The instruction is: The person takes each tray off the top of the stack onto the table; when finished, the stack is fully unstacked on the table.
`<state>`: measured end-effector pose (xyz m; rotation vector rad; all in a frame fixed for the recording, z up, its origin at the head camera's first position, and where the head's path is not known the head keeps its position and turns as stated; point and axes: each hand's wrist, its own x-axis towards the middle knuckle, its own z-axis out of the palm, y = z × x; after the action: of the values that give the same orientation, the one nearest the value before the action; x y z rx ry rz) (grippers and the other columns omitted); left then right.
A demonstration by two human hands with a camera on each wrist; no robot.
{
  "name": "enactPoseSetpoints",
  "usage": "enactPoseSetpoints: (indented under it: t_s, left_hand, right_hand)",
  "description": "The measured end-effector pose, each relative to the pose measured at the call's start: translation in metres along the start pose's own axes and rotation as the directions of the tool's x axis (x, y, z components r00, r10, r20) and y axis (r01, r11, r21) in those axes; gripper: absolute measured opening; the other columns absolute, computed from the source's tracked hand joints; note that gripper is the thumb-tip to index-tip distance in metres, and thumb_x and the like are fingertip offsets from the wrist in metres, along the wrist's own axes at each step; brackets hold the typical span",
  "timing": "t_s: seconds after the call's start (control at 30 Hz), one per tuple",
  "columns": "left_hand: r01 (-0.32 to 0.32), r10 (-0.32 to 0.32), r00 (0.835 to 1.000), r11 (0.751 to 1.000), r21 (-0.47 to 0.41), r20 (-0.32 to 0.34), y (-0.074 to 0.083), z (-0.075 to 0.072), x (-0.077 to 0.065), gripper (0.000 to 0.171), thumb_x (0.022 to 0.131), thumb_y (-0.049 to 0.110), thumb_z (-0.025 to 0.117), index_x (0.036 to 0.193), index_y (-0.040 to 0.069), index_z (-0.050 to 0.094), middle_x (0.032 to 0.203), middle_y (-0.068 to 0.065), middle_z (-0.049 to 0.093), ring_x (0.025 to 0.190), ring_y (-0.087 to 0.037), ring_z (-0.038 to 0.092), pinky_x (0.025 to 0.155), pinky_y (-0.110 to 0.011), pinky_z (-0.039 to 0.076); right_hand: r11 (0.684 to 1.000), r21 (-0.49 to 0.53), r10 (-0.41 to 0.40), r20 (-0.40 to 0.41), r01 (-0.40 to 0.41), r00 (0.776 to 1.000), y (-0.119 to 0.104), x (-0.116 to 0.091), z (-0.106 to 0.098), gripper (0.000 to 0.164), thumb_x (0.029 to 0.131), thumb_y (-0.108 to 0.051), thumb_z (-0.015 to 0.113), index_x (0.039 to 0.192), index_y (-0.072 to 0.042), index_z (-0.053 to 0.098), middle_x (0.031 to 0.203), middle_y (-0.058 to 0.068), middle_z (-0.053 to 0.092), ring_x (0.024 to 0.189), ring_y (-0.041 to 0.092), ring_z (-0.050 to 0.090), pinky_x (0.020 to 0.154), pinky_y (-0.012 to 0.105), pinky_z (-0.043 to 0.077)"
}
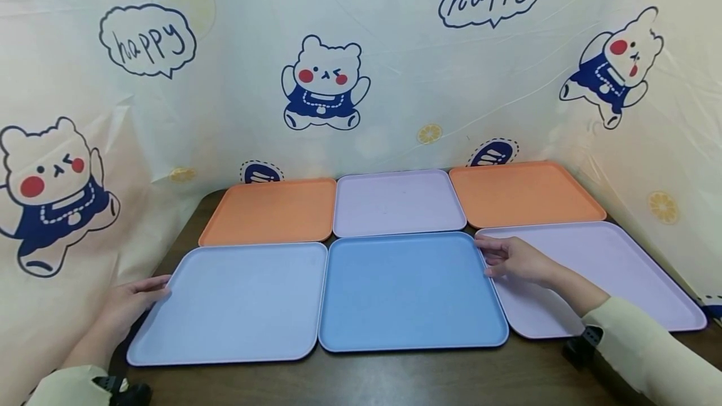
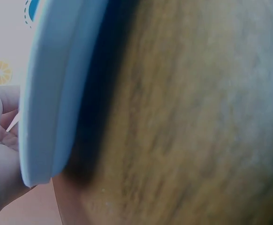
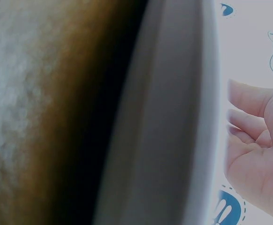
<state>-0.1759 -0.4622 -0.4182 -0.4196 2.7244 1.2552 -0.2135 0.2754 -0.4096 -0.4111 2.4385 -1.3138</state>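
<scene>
Six trays lie in two rows: a light blue tray [image 1: 237, 306], a blue tray [image 1: 412, 293] and a light purple tray [image 1: 598, 268] in front. My left hand [image 1: 126, 306] touches the left rim of the light blue tray, its fingers fairly straight. On the other side, my right hand [image 1: 524, 262] reaches over the front purple tray, fingertips at the blue tray's right rim. The left wrist view shows a pale blue rim [image 2: 52, 103] beside that hand. A blurred pale rim [image 3: 174, 122] partly hides the right fingers in the right wrist view.
Behind stand an orange tray [image 1: 271, 212], another light purple tray [image 1: 397, 202] and a second orange tray [image 1: 524, 193]. All lie on a dark brown wooden table [image 1: 361, 381]. A cartoon-printed cloth [image 1: 389, 99] hangs behind and along both sides.
</scene>
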Motion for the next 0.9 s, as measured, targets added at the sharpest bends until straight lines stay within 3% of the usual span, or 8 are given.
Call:
enactPoseSetpoints:
  t_s: [0.1, 0.2, 0.33, 0.4, 0.53, 0.63, 0.77, 0.9]
  left_hand:
    - [0.004, -0.004, 1.000, 1.000, 0.006, 0.004, -0.0015, -0.0001, 0.0015, 0.062, 0.092, 0.026, 0.068, 0.137, -0.009, 0.046, 0.131, -0.028, 0.053, 0.097, -0.009, 0.057, 0.073, -0.026, 0.049]
    - [-0.009, 0.009, 1.000, 1.000, 0.010, -0.001, -0.0033, -0.0002, 0.0032, 0.063, 0.090, 0.025, 0.070, 0.138, -0.008, 0.046, 0.128, -0.024, 0.057, 0.102, -0.015, 0.056, 0.073, -0.025, 0.049]
    - [-0.026, 0.026, 1.000, 1.000, 0.001, 0.003, -0.0049, -0.0009, 0.0043, 0.065, 0.089, 0.027, 0.072, 0.138, -0.008, 0.046, 0.122, -0.015, 0.063, 0.090, 0.002, 0.053, 0.070, -0.022, 0.049]
    - [-0.028, 0.028, 1.000, 1.000, 0.000, 0.010, -0.0051, -0.0010, 0.0041, 0.067, 0.089, 0.028, 0.072, 0.139, -0.007, 0.045, 0.123, -0.014, 0.063, 0.089, 0.004, 0.053, 0.071, -0.023, 0.049]
    - [-0.024, 0.024, 0.999, 1.000, 0.011, 0.023, -0.0040, 0.0001, 0.0020, 0.070, 0.090, 0.032, 0.071, 0.141, -0.008, 0.043, 0.130, -0.022, 0.058, 0.107, -0.021, 0.056, 0.076, -0.029, 0.049]
    - [-0.016, 0.016, 0.999, 1.000, 0.002, 0.032, -0.0031, 0.0013, 0.0002, 0.072, 0.090, 0.033, 0.070, 0.142, -0.008, 0.041, 0.135, -0.027, 0.052, 0.122, -0.041, 0.045, 0.084, -0.039, 0.048]
    - [-0.009, 0.011, 0.999, 0.999, -0.031, 0.047, -0.0023, 0.0020, -0.0006, 0.073, 0.091, 0.032, 0.069, 0.143, -0.009, 0.037, 0.141, -0.031, 0.041, 0.129, -0.048, 0.036, 0.095, -0.055, 0.041]
    - [-0.004, 0.007, 0.998, 0.999, -0.048, 0.059, -0.0021, 0.0021, -0.0006, 0.072, 0.093, 0.030, 0.067, 0.144, -0.009, 0.034, 0.145, -0.033, 0.033, 0.132, -0.051, 0.030, 0.100, -0.062, 0.033]
  right_hand:
    - [1.000, -0.006, -0.006, 0.001, 0.006, 1.000, 0.0006, -0.0001, -0.0007, 0.068, 0.085, -0.002, 0.072, 0.143, 0.008, 0.039, 0.151, 0.029, 0.027, 0.125, 0.043, 0.048, 0.093, 0.037, 0.048]
    - [1.000, -0.007, -0.005, -0.001, 0.005, 1.000, 0.0013, 0.0001, -0.0009, 0.068, 0.085, -0.002, 0.072, 0.143, 0.008, 0.039, 0.151, 0.029, 0.028, 0.125, 0.043, 0.048, 0.094, 0.038, 0.047]
    - [1.000, -0.007, -0.002, 0.004, 0.002, 1.000, 0.0015, 0.0002, -0.0010, 0.068, 0.085, -0.002, 0.072, 0.143, 0.008, 0.038, 0.151, 0.029, 0.027, 0.125, 0.042, 0.048, 0.094, 0.038, 0.047]
    - [1.000, -0.006, -0.003, 0.005, 0.003, 1.000, 0.0012, 0.0000, -0.0011, 0.068, 0.085, -0.002, 0.072, 0.143, 0.008, 0.038, 0.151, 0.029, 0.027, 0.125, 0.042, 0.048, 0.094, 0.038, 0.047]
    - [1.000, -0.002, -0.006, 0.006, 0.006, 1.000, -0.0004, -0.0009, -0.0007, 0.068, 0.085, -0.002, 0.071, 0.143, 0.009, 0.038, 0.151, 0.029, 0.027, 0.126, 0.042, 0.048, 0.094, 0.038, 0.047]
    - [1.000, -0.007, -0.009, 0.006, 0.009, 1.000, -0.0019, -0.0015, 0.0001, 0.067, 0.086, -0.002, 0.071, 0.143, 0.009, 0.038, 0.151, 0.029, 0.027, 0.125, 0.043, 0.048, 0.094, 0.039, 0.047]
    - [1.000, -0.009, -0.015, 0.008, 0.015, 1.000, -0.0033, -0.0018, 0.0009, 0.066, 0.086, -0.002, 0.071, 0.142, 0.009, 0.039, 0.151, 0.030, 0.026, 0.125, 0.043, 0.048, 0.094, 0.040, 0.047]
    - [1.000, 0.000, -0.024, 0.011, 0.024, 1.000, -0.0046, -0.0023, 0.0015, 0.067, 0.085, -0.001, 0.071, 0.142, 0.010, 0.039, 0.151, 0.030, 0.026, 0.125, 0.043, 0.048, 0.094, 0.040, 0.047]
